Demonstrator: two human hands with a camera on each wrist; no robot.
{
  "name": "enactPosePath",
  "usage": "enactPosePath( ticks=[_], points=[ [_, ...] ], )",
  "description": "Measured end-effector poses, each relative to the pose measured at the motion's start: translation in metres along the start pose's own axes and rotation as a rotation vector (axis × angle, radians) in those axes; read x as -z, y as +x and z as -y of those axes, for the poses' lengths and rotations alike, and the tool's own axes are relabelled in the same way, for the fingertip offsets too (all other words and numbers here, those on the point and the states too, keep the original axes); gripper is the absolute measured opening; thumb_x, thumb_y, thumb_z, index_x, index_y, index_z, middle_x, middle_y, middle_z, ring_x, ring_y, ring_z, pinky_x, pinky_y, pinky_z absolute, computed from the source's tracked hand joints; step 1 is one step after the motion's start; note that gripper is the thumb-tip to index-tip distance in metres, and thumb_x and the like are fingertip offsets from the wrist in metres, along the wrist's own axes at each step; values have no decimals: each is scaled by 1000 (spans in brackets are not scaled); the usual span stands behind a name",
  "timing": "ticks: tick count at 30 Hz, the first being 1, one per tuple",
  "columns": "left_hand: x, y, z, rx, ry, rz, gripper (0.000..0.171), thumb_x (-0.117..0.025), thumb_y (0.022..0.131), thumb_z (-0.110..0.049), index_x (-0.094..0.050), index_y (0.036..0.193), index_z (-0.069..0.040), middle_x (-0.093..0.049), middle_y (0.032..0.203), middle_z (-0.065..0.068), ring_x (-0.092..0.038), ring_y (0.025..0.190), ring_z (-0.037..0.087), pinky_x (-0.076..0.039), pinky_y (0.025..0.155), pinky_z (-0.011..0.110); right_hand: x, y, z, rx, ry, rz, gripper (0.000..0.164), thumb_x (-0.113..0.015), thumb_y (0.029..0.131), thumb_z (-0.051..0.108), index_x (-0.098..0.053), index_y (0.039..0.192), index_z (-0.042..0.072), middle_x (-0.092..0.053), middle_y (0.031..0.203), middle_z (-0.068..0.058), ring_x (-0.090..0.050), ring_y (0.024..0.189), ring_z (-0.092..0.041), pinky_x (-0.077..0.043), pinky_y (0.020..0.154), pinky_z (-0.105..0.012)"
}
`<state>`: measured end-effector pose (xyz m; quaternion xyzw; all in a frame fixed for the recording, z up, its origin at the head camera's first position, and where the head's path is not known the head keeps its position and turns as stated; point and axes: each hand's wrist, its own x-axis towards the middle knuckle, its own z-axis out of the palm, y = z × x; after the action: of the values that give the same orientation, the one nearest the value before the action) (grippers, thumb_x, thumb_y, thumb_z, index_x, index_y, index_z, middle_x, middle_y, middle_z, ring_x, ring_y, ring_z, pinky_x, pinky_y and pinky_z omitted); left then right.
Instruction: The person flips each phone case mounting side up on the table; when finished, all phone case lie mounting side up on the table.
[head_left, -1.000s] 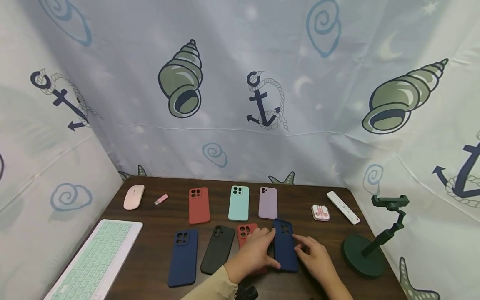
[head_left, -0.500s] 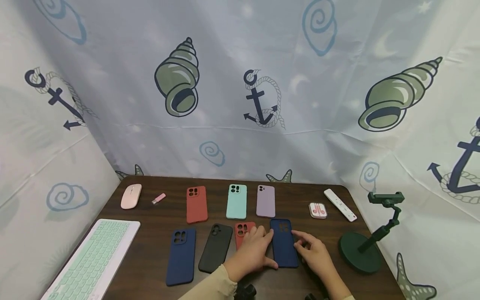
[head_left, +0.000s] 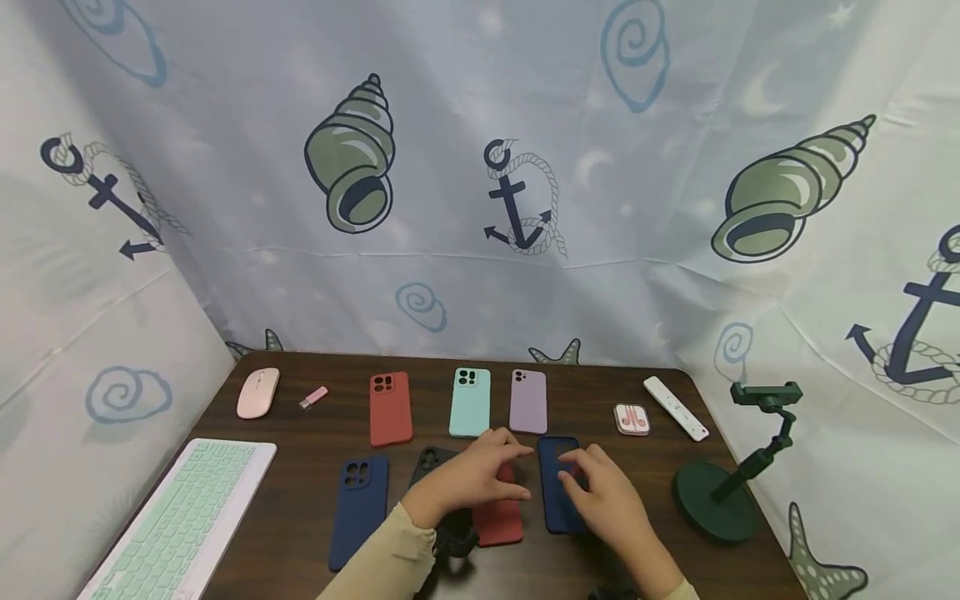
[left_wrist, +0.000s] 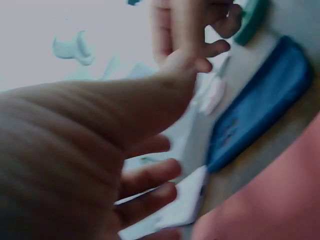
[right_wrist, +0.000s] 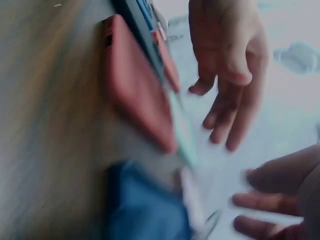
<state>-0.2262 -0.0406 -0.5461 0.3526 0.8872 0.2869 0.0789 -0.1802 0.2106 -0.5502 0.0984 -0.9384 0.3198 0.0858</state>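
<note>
My left hand (head_left: 480,471) hovers with thumb and fingers spread above a red phone case (head_left: 498,521), partly covering it and a black phone case (head_left: 429,460). Nothing lies between its fingers. To the right, a navy phone case (head_left: 557,500) rests on the table, its hollow inner side up. Over that case's right edge is my right hand (head_left: 606,493), its fingers loosely bent and holding nothing. The left wrist view shows the navy case (left_wrist: 260,100) apart from both hands. In the right wrist view, the red case (right_wrist: 140,90) lies beside the navy one.
Behind lie red (head_left: 390,408), mint (head_left: 470,404) and lilac (head_left: 528,402) phone cases. Another navy case (head_left: 357,512) and a keyboard (head_left: 187,517) are left, with a mouse (head_left: 258,393) and USB stick (head_left: 313,397). Rightward are boxed earphones (head_left: 632,420), a remote (head_left: 676,408) and a green stand (head_left: 716,504).
Both hands were at the sides of the right navy case. They have let go and lifted: the left hand moved left over the red case, the right rose over the navy case's edge.
</note>
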Motion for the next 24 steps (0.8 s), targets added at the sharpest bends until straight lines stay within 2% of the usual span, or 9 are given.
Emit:
enactPosePath(
  ticks=[4,9,11,16,19,22,24],
  points=[
    [18,-8,6,32,2,29,76,-77,84,-55,-52,148,-22,-54,127,3,-45,100,10,-44,83,27,4,9,35,48,-165,124,32,-75,92,36,-70,120,22,-59,96,5,-56,80,-8,-45,65,-25],
    [28,-18,21,122,66,32,82,-84,80,-48,-51,149,-19,-53,127,1,-44,100,11,-43,89,37,6,19,67,64,-197,315,41,-73,91,45,-66,123,20,-57,88,8,-50,69,-6,-41,59,-28],
    [31,-21,27,147,98,31,85,-87,77,-46,-52,149,-18,-52,126,0,-44,100,13,-41,92,42,5,21,75,59,-188,356,45,-73,90,48,-66,122,18,-57,84,9,-51,67,-6,-41,58,-29],
    [35,-24,34,180,159,32,88,-90,73,-44,-53,148,-18,-53,124,1,-48,106,21,-44,95,49,-5,22,82,15,-168,369,50,-74,89,50,-66,123,15,-60,80,10,-54,69,-8,-42,58,-32],
    [34,-24,35,200,150,55,86,-91,73,-41,-54,147,-18,-54,124,2,-50,117,26,-45,100,52,-16,22,78,5,-177,400,51,-74,89,49,-66,123,13,-68,91,4,-60,75,-12,-47,61,-35],
    [31,-23,37,207,148,85,86,-92,72,-40,-55,146,-18,-55,122,1,-50,115,26,-43,103,54,-26,23,73,0,-207,423,53,-75,88,49,-66,123,11,-72,104,-2,-67,86,-17,-52,68,-40],
    [29,-22,38,207,159,100,86,-93,71,-40,-56,145,-18,-54,122,1,-50,111,23,-41,104,54,-30,23,69,-13,-230,427,54,-76,87,50,-66,121,9,-72,107,-5,-68,90,-21,-53,71,-43]
  ],
)
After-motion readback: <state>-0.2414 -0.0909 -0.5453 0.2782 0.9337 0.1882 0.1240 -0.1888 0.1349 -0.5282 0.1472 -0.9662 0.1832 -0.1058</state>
